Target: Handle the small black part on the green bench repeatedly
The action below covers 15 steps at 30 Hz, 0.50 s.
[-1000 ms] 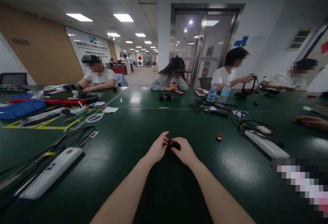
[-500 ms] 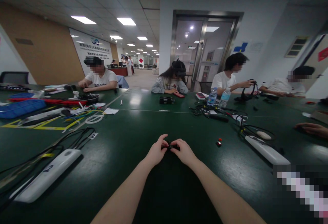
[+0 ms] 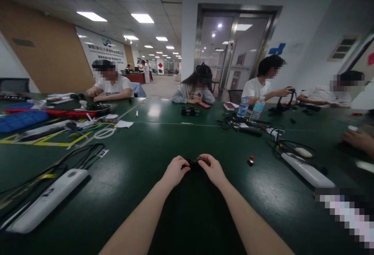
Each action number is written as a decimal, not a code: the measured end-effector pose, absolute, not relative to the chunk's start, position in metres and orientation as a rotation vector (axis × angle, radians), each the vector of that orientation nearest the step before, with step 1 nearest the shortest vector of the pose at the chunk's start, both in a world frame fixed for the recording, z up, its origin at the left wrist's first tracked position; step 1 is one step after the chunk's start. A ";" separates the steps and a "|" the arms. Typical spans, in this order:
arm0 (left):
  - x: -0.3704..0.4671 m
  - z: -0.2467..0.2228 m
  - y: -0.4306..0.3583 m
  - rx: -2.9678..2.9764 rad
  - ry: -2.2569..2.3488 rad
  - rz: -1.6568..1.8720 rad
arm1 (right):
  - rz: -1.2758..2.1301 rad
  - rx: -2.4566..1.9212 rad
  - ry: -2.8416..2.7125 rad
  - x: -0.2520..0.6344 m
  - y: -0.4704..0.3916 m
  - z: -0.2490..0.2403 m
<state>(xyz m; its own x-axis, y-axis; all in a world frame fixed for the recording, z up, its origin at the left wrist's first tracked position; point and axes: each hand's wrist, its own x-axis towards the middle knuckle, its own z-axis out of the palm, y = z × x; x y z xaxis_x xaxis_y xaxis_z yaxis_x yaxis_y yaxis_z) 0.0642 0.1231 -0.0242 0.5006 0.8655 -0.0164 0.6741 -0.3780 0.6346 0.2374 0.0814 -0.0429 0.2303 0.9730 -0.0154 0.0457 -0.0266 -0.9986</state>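
1. green table (image 3: 152, 192) fills the office room, with people seated along its far edge.
2. well left of the black part (image 3: 193, 164) lies a white power strip (image 3: 43, 202) among cables.
3. left hand (image 3: 174, 171) pinches the part's left end, fingers closed on it.
4. right hand (image 3: 214, 169) clamps its right end.
5. right of the part sits a small red piece (image 3: 250, 160), then another strip (image 3: 306, 170).

Green table (image 3: 152, 142), power strips (image 3: 43, 204), cables (image 3: 78, 155), bottles (image 3: 242, 107)
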 end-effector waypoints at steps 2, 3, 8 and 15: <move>0.065 -0.024 0.123 2.166 1.268 0.415 | 1.032 -1.340 -0.932 0.244 0.085 -0.049; 0.064 -0.024 0.123 2.161 1.271 0.410 | 1.039 -1.331 -0.858 0.249 0.086 -0.053; 0.062 -0.028 0.124 2.132 1.234 0.409 | 1.080 -1.239 -0.515 0.268 0.091 -0.071; 0.063 -0.024 0.122 2.165 1.184 0.389 | 1.173 -1.113 -0.363 0.272 0.093 -0.074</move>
